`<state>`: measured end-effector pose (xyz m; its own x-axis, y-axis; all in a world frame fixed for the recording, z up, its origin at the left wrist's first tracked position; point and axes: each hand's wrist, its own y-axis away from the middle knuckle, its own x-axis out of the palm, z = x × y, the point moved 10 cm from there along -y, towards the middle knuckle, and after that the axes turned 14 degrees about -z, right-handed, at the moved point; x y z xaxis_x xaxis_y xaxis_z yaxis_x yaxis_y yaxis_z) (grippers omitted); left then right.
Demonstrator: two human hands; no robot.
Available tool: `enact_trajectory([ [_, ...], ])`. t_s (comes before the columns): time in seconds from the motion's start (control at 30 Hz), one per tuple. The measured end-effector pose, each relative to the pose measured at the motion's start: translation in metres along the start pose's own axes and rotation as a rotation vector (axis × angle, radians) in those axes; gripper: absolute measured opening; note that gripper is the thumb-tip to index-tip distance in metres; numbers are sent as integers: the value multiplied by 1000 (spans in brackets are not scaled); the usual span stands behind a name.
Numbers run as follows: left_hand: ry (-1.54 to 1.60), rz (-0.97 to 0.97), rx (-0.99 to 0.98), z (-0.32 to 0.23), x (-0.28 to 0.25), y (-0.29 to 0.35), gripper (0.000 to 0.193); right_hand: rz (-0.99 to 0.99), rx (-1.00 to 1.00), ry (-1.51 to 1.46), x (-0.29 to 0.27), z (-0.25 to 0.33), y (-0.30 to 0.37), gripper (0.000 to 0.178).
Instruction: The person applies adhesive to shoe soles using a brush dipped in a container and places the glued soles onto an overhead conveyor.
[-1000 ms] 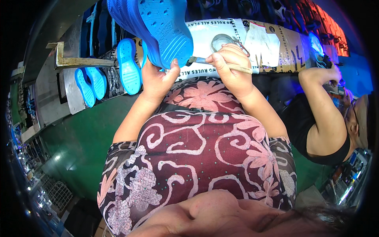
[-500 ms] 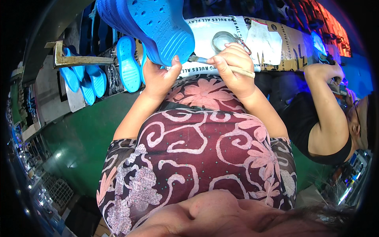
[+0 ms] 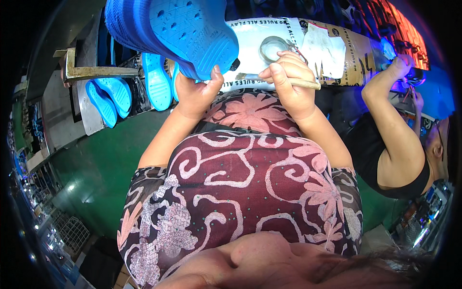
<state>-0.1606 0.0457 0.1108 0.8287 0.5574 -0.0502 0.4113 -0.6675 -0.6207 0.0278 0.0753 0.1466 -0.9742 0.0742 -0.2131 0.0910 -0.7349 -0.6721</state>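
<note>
A thick blue perforated shoe sole (image 3: pixel 192 33) with ribbed sides is tilted up at the top of the view. My left hand (image 3: pixel 197 91) is closed on its heel end, thumb on the upper face and fingers underneath, out of sight. A small dark patch shows at the heel's right edge. Closed around a flat brush (image 3: pixel 301 84) with a pale wooden handle is my right hand (image 3: pixel 291 84). The bristles point left, just below the heel edge and slightly apart from it. Beyond my right hand stands a round clear glass dish (image 3: pixel 273 48); I cannot make out its contents.
More blue soles (image 3: pixel 157 82) lie to the left, beside a worn wooden bracket (image 3: pixel 101 72). Printed white sheeting and brown cardboard (image 3: pixel 356 55) cover the bench. At right, a co-worker's bent arm (image 3: pixel 392 111) reaches toward a blue-lit area.
The brush has moved from the heel edge slightly toward me and right. The held sole has shifted a little. Fewer soles lie at the far left. The co-worker's arm has extended forward.
</note>
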Motion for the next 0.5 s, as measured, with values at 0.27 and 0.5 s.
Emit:
enact_trajectory([
  [0.27,-46,83,98,-6,3,2,26,102,-21,90,12,5,-3,26],
  [0.5,-7,79,170,-9,6,-7,33,31,-48,132,-11,9,-8,27],
])
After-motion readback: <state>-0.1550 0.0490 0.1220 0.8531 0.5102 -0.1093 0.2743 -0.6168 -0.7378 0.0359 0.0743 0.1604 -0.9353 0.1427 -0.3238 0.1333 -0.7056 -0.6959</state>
